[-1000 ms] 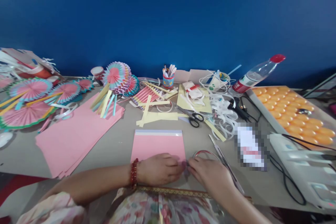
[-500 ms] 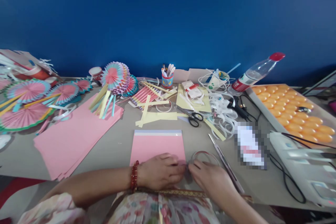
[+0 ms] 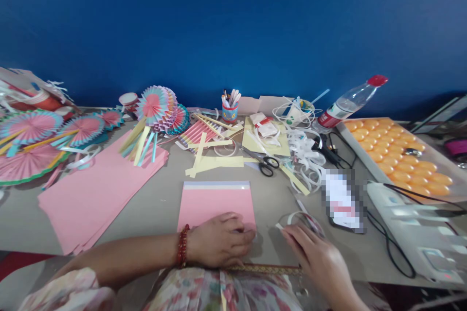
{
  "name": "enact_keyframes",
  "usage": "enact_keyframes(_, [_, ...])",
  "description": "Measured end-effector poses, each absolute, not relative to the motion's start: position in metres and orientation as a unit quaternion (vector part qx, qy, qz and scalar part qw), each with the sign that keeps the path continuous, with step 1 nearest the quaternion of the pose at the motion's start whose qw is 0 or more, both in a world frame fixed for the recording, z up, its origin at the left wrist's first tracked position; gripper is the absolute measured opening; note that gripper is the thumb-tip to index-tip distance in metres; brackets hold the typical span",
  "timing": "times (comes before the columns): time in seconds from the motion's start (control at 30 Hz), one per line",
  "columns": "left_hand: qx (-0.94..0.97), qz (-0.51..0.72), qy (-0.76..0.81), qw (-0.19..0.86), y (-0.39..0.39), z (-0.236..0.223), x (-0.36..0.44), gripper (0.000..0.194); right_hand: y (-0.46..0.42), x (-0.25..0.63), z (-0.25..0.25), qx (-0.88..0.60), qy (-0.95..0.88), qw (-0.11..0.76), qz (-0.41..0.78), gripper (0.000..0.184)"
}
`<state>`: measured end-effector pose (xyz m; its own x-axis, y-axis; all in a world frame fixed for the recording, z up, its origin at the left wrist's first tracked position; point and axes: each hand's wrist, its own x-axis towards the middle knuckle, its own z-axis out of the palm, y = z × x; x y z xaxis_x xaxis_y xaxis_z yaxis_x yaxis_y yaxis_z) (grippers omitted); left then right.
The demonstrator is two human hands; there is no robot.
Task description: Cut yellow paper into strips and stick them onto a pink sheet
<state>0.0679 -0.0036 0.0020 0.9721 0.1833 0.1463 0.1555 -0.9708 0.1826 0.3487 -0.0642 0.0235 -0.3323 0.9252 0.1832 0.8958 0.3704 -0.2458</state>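
Observation:
My left hand [image 3: 219,240], with a red bead bracelet at the wrist, lies over the lower part of a pink sheet of paper [image 3: 219,204]. Its fingers are slightly bent and press down on the sheet, hiding the lower edge. Along the sheet's far edge run a white and a pale lilac band. Off the sheet's right side, my right hand [image 3: 310,248] is closed on a thin roll of white tape [image 3: 292,216], its loose end poking out left of the fingertips. A slim metal cutter [image 3: 299,204] lies partly hidden behind the tape and right hand.
Black-handled scissors [image 3: 268,165], yellow paper strips [image 3: 219,161] and curled white strips [image 3: 304,155] lie beyond. Left are pink sheets [image 3: 98,194] and folded paper fans [image 3: 155,104]. Right stand a bottle [image 3: 339,112], a blurred-out item [image 3: 343,201] and a tray of orange balloon-like shapes [image 3: 394,155].
My right hand has moved right, away from the sheet's edge, carrying the tape roll over the cutter. My left hand stays on the pink sheet. The view has shifted slightly.

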Motion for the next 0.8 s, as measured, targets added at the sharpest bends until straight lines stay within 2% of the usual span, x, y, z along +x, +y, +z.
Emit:
enact_keyframes(0.1, [0.988,0.092,0.086,0.095,-0.004,0.002,0.067,0.036,-0.055,0.349,0.031,-0.569,-0.796,0.207,0.026,0.029])
enact_keyframes(0.33, [0.986,0.119,0.087,0.076,-0.005,-0.004,0.069,0.042,-0.019,0.332,0.042,-0.551,-0.791,0.262,0.042,0.025])
enact_keyframes(0.5, [0.978,0.134,0.109,0.113,-0.002,-0.003,0.071,0.049,0.013,0.327,0.047,-0.58,-0.736,0.332,0.105,0.021])
enact_keyframes(0.6, [0.946,0.181,0.166,0.211,0.009,0.012,0.069,0.047,0.027,0.319,0.045,-0.594,-0.688,0.371,0.19,0.021])
enact_keyframes(0.73, [0.781,0.311,0.312,0.442,0.035,0.038,0.072,0.04,0.031,0.299,0.037,-0.563,-0.652,0.421,0.285,0.026])
enact_keyframes(0.8, [0.707,0.312,0.334,0.54,0.046,0.045,0.078,0.037,0.029,0.288,0.034,-0.55,-0.64,0.444,0.302,0.028])
